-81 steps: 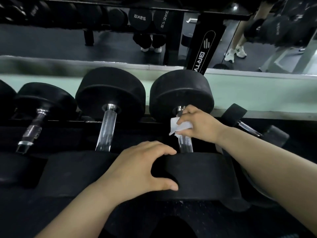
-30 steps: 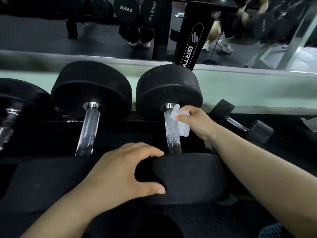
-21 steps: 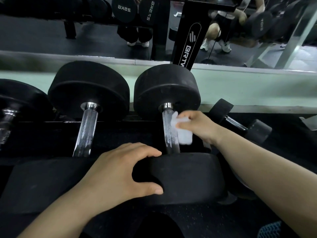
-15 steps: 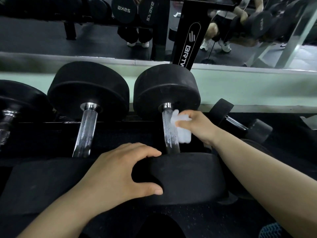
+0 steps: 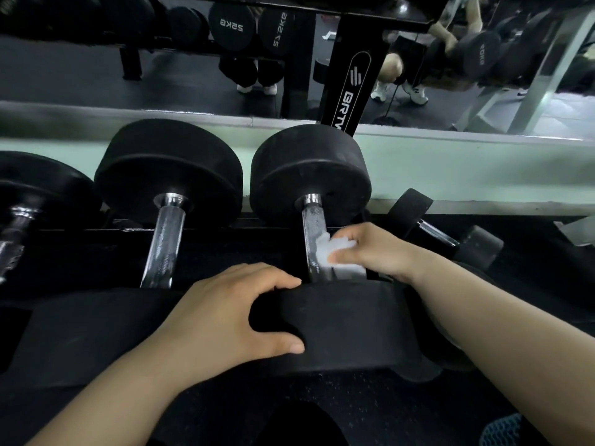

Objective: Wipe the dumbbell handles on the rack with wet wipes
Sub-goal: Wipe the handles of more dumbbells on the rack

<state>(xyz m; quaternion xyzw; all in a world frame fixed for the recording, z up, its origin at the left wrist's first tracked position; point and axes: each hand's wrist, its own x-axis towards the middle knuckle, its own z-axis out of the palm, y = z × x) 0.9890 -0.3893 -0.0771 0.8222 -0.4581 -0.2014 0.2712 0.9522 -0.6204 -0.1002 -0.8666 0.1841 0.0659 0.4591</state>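
Mirror (image 5: 80, 69), pale green wall band (image 5: 467, 169) below it, black post (image 5: 354, 59) with white logo

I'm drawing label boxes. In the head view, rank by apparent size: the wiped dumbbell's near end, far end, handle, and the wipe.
1. Near end, though nearness enlarges it.
2. Far end.
3. Handle and wipe: look alike.

Both bare forearms were stretched forward, pretty relaxed. Left hand (image 5: 231, 317) was curled over the near dumbbell head (image 5: 347, 323), thumb on its face. Right hand (image 5: 373, 249) was pinching a wet wipe (image 5: 335, 255), knuckles up.
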